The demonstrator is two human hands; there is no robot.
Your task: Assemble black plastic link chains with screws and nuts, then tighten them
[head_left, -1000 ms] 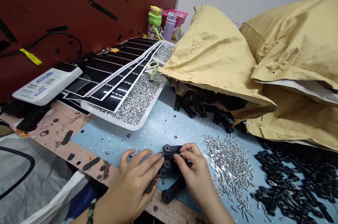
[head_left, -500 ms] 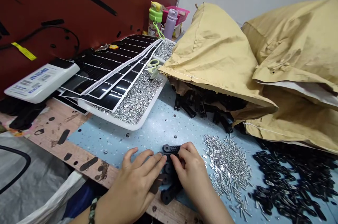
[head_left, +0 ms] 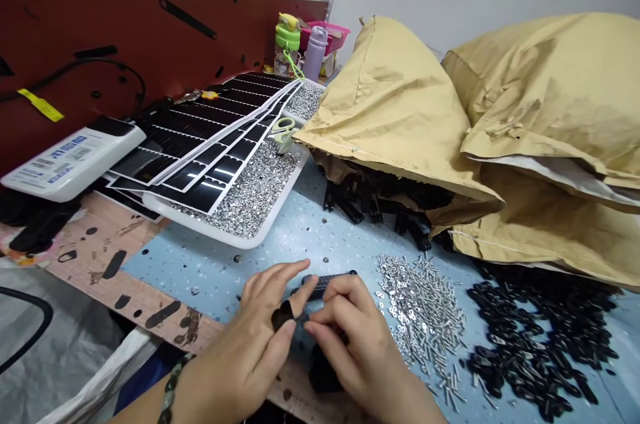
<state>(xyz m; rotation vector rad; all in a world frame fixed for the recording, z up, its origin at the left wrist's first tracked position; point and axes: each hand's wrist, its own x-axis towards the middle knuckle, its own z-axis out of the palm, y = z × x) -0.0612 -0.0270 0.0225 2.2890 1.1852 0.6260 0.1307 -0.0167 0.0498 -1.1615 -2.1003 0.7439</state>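
My left hand (head_left: 257, 337) is low in the middle, its fingers stretched out and apart, a dark band around one finger. Its index fingertip lies by a black plastic part with a ribbed surface (head_left: 327, 281) on the table. Close on its right, my right hand (head_left: 357, 337) is closed in a pinch near the left thumb. What sits between the right fingertips is too small to make out. Another black piece (head_left: 323, 371) shows beneath the right hand, mostly hidden. Right of the hands lies a pile of loose screws and small metal nuts (head_left: 423, 311).
A heap of small black parts (head_left: 540, 337) lies at the right. Behind it, paper sacks (head_left: 400, 111) spill black pieces. A white tray of metal nuts (head_left: 250, 241) stands back left, with scissors (head_left: 284, 131) and black label sheets (head_left: 200, 137) on it. A white scale (head_left: 70, 157) sits left.
My left hand has turned and its thumb now shows beside the right fingertips. The ribbed black part has shifted slightly, and the whole view has moved a little.
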